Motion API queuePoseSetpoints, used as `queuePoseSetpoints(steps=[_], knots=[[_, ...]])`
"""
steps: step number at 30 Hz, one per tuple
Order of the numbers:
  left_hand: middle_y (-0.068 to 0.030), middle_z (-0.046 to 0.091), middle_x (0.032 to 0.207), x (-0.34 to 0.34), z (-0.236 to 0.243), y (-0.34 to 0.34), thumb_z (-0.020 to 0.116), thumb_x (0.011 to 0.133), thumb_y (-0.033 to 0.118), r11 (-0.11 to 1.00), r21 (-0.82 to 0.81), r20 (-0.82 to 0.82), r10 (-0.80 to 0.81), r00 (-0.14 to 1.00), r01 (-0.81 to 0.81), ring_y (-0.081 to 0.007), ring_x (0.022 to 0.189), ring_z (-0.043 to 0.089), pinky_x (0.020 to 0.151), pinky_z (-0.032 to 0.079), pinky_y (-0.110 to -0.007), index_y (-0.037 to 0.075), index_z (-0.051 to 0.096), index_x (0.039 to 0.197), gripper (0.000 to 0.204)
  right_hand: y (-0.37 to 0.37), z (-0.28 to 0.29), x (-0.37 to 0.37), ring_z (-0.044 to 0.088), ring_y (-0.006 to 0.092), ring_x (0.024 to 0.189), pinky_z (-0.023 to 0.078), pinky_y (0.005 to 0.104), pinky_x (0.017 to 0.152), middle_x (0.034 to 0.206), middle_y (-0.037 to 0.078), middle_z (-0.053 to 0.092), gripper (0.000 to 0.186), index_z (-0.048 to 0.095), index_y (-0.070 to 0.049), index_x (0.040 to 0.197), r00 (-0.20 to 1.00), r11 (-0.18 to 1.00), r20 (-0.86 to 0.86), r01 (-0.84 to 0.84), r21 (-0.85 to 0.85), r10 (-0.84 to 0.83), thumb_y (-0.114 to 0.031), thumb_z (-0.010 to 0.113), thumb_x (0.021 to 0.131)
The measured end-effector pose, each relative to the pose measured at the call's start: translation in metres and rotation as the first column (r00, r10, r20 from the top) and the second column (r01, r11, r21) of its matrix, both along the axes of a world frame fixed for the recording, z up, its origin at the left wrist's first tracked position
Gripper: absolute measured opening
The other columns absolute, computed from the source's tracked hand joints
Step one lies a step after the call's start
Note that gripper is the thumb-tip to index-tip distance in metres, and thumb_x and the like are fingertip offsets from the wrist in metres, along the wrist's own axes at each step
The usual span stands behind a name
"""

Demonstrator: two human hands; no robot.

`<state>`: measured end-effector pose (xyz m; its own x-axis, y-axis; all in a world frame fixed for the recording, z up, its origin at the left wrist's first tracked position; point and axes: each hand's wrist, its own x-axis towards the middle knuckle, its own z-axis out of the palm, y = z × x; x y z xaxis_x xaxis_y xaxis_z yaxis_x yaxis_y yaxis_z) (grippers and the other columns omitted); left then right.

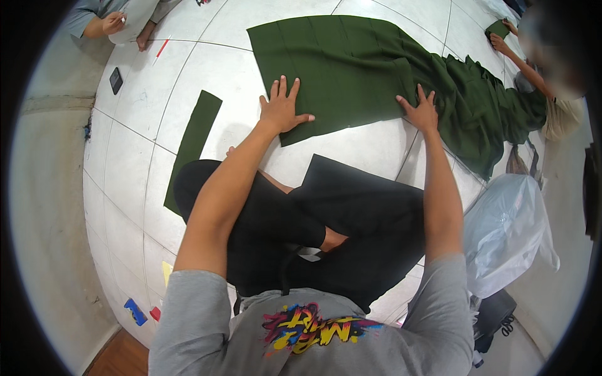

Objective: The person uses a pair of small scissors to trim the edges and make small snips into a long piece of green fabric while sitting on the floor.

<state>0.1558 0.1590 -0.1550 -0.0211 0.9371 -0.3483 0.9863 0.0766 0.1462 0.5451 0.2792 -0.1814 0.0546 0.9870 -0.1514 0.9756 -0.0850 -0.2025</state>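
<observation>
— What do we see under our hands?

— We see a big dark green cloth point(351, 69) lying on the white tiled floor point(157, 94). Our left hand point(282, 109) lies flat on its near left corner, with the fingers spread apart, so the grip is open and clamps nothing. Our right hand point(421, 111) presses the near edge more to the right, also flat and with fingers apart.

— And where does the cloth go?

— It lies smooth in front of us, then it bunches in folds toward the right, where another person point(539, 69) touches it with one hand.

— What else is near?

— A narrow green strip point(193, 147) lies on the floor left of our left arm, apart from the big cloth. A black sheet point(351, 182) lies just before our crossed legs. A clear plastic bag point(505, 232) sits at our right side. Far left, a second person's hands point(116, 24) are at the edge of the floor, and a small dark phone point(116, 80) lies near them.
</observation>
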Motion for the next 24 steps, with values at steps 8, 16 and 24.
queuePoseSetpoints(steps=[8,16,24], knots=[[-0.0202,0.054,0.136,-0.003,0.012,-0.03,0.086,0.077,0.047,0.793,-0.079,0.13,0.609,0.783,-0.604,-0.0368,0.129,0.051,0.103,0.048,-0.047,-0.006,0.05,0.13,0.084,-0.037,0.031,0.0,0.065,0.0412,0.102,0.052,0.0516,0.086,0.113,0.025,0.064,0.039,0.068,-0.006,0.113,0.964,0.965,-0.079,-0.249,0.082,0.256,-0.04,0.057,0.098],[-0.0167,0.065,0.119,0.008,-0.009,-0.036,0.081,0.081,0.024,0.733,-0.312,0.505,0.667,0.548,-0.604,-0.0342,0.108,0.065,0.089,0.057,-0.046,-0.002,0.066,0.119,0.048,-0.089,-0.002,0.0,0.065,0.0388,0.101,0.052,0.0469,0.087,0.102,0.024,0.068,0.036,0.064,-0.001,0.111,0.918,0.923,-0.162,-0.377,-0.08,0.361,-0.015,0.073,0.079],[-0.0114,0.063,0.112,0.013,-0.016,-0.058,0.07,0.082,-0.003,0.516,-0.779,0.627,0.637,-0.449,-0.357,-0.0242,0.106,0.061,0.085,0.057,-0.039,0.0,0.061,0.111,0.031,-0.162,0.041,-0.156,0.07,0.0295,0.094,0.056,0.044,0.077,0.1,0.016,0.07,0.063,0.066,0.004,0.109,0.411,0.591,-0.605,-0.178,-0.787,-0.682,-0.058,0.062,0.095]])
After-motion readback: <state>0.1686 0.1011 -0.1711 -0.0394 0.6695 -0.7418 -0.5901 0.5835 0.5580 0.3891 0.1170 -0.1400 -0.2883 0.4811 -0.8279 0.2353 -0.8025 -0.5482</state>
